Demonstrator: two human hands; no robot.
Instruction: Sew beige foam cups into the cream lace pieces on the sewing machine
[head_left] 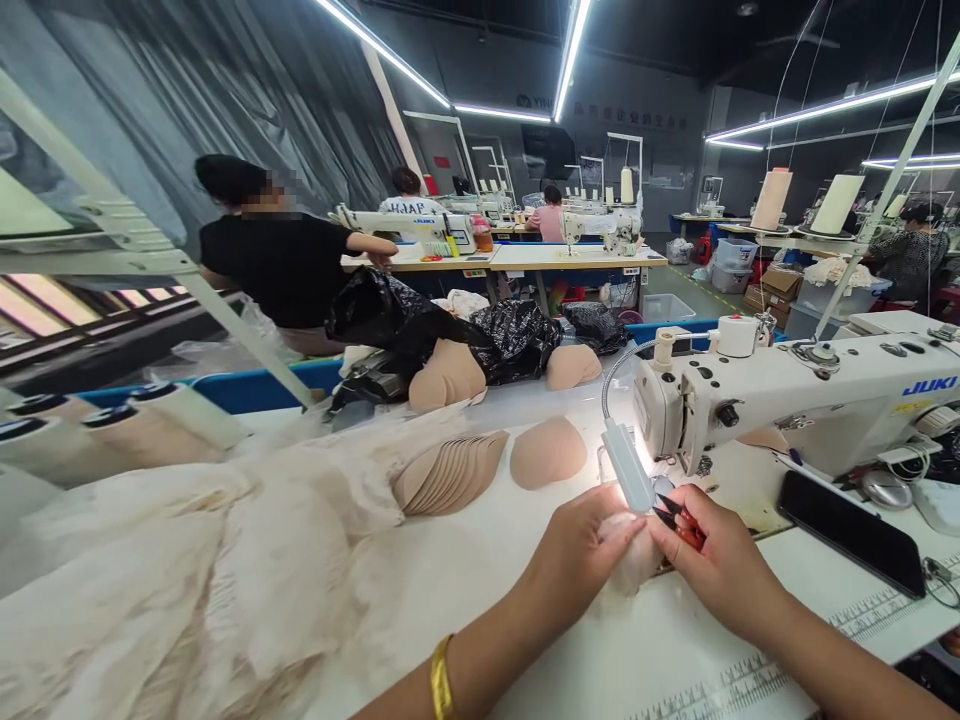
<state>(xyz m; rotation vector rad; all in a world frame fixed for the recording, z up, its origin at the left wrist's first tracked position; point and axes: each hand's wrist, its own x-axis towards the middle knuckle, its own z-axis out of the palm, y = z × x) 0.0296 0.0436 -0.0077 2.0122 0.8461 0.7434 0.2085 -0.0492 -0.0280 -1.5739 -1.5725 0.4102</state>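
Under the lit gooseneck lamp, my left hand pinches a small pale fabric piece between thumb and fingers. My right hand is closed around thread snips with dark blades and reddish handles. Its thumb and fingertips also meet the fabric's right side. The blades point left, close to the cloth; whether they touch it I cannot tell. Both hands are just in front of the white sewing machine's needle area, which the lamp partly hides. Beyond them lie one beige pad and a fanned stack of beige pads.
Sheer cream fabric is heaped across the left of the table. A black phone lies right of my right hand. Thread cones stand at far left. Black plastic bags sit behind the pads. A co-worker sits beyond.
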